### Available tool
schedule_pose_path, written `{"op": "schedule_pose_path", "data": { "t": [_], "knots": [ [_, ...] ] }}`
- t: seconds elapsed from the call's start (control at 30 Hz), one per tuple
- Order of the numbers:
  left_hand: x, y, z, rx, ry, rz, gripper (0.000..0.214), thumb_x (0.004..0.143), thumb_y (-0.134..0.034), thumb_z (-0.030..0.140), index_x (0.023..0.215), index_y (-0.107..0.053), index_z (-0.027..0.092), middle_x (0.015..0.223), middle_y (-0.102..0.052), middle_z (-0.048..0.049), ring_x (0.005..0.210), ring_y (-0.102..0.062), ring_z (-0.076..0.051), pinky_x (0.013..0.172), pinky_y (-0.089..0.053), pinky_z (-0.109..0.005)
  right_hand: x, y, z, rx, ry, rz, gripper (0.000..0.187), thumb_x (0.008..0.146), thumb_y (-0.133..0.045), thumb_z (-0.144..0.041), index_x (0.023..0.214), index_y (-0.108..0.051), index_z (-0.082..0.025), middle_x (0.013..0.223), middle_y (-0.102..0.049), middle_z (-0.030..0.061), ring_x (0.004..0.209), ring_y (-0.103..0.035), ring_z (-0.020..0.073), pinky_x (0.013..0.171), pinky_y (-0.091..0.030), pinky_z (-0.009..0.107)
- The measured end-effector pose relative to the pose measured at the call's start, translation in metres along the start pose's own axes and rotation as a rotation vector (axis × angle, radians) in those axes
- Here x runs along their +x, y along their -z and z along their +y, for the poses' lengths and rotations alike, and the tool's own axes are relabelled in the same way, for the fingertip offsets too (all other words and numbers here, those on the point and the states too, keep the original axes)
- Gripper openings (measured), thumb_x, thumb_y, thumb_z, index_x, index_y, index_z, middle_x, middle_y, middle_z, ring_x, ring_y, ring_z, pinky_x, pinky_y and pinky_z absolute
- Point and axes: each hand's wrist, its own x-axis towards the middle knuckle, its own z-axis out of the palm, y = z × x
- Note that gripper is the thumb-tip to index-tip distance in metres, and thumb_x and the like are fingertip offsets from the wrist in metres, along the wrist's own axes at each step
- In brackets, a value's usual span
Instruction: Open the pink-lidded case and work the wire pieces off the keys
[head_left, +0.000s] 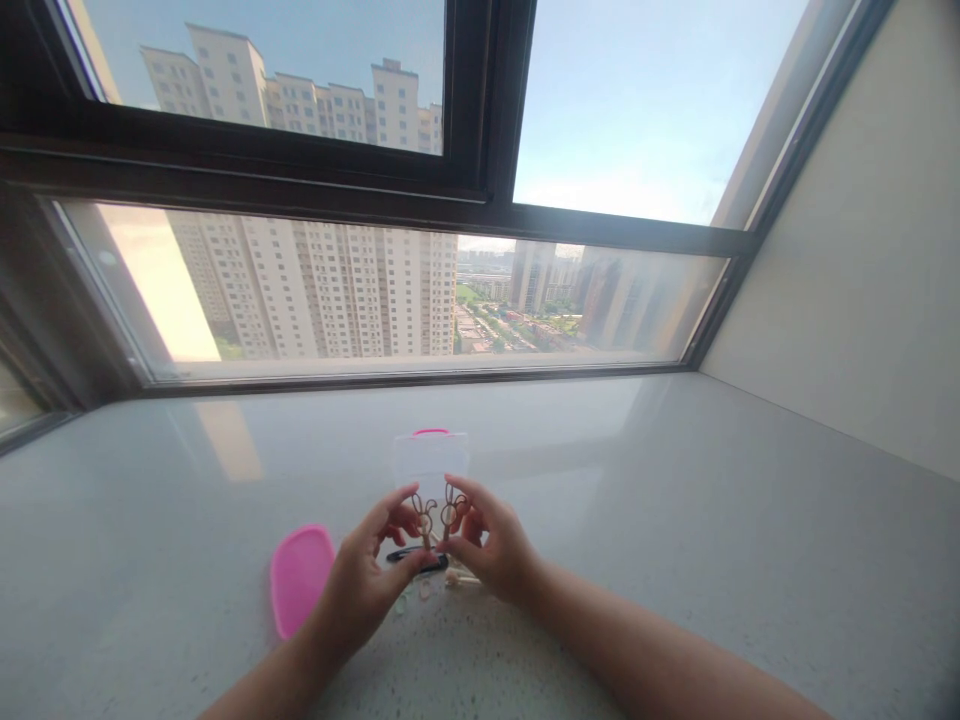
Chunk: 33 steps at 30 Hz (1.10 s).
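My left hand (375,560) pinches a small brown wire-outlined, bunny-shaped clip (423,520) upright between thumb and fingers. A matching bunny-shaped clip (450,512) is gripped the same way in my right hand (491,545). The two clips stand side by side, close together, over the sill. Beneath my hands lies a dark, elongated item (405,553), partly covered by my fingers. Pale stick-like pieces (461,577) rest by my right thumb. Some tiny light round bits (424,591) lie nearer to me, too small to name.
Behind my hands stands a clear plastic box (431,455) with a pink handle. A bright pink lid or tray (300,578) lies left of my left wrist. The speckled pale sill (675,520) ends at a dark-framed window (480,385) and a white wall (862,260).
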Motion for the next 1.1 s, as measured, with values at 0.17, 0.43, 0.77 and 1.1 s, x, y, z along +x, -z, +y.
{"op": "schedule_pose_path", "data": {
  "t": [0.17, 0.43, 0.77, 1.1],
  "knots": [
    [0.000, 0.000, 0.000, 0.015, -0.016, -0.001, 0.058, 0.078, -0.066, 0.022, 0.130, -0.040, 0.025, 0.093, -0.060, -0.0019, 0.082, -0.057, -0.018, 0.073, -0.045, -0.032, 0.000, 0.000, 0.001, -0.014, 0.012, 0.007, 0.062, 0.072, -0.064, -0.012, 0.129, -0.044, -0.027, 0.078, -0.055, -0.0035, 0.051, -0.043, 0.0054, 0.048, -0.037, 0.017],
    [0.000, -0.001, 0.002, -0.026, 0.023, -0.011, 0.058, 0.080, -0.060, 0.018, 0.133, -0.036, 0.026, 0.093, -0.060, -0.0020, 0.084, -0.056, -0.017, 0.076, -0.045, -0.031, -0.001, -0.001, 0.000, -0.024, -0.005, -0.012, 0.063, 0.070, -0.062, -0.009, 0.128, -0.044, -0.028, 0.075, -0.061, -0.0040, 0.047, -0.042, 0.0047, 0.045, -0.036, 0.016],
    [0.001, -0.001, 0.004, -0.123, 0.058, -0.012, 0.056, 0.079, -0.061, 0.017, 0.130, -0.036, 0.023, 0.090, -0.061, -0.0029, 0.084, -0.059, -0.018, 0.074, -0.047, -0.031, 0.004, -0.006, -0.008, 0.372, -0.258, 0.039, 0.063, 0.063, -0.070, -0.012, 0.121, -0.047, -0.020, 0.072, -0.065, -0.0023, 0.048, -0.054, 0.0087, 0.046, -0.047, 0.021],
    [0.002, -0.003, 0.007, -0.157, 0.083, 0.005, 0.055, 0.077, -0.062, 0.018, 0.128, -0.039, 0.021, 0.089, -0.062, -0.0030, 0.080, -0.061, -0.017, 0.072, -0.049, -0.032, 0.006, -0.002, 0.000, 0.513, -0.353, -0.038, 0.071, 0.056, -0.077, -0.014, 0.119, -0.047, -0.020, 0.071, -0.065, -0.0031, 0.049, -0.059, 0.0102, 0.041, -0.046, 0.018]
  ]
}}
